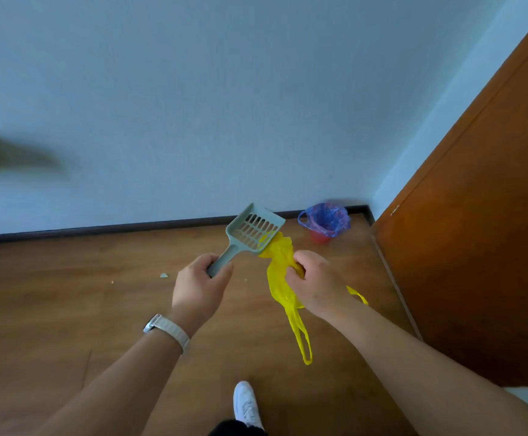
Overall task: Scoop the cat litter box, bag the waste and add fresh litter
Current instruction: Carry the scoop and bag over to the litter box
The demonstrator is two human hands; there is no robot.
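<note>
One lined bin (pixel 325 221), wood floor (pixel 67 294), wall (pixel 193 105) corner.

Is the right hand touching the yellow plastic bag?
Touching. The head view shows the right hand gripping the bunched yellow plastic bag, its fingers curled round it.

ok so the scoop (pixel 254 229) is matt plastic, the bag (pixel 280 278) thin crinkly plastic film. The floor (pixel 67 294) is smooth wood-look with slight sheen. The liner (pixel 325 216) at 1 o'clock is crinkly film too.

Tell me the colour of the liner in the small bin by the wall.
Blue-purple liner, over a red bin; head view.
</note>
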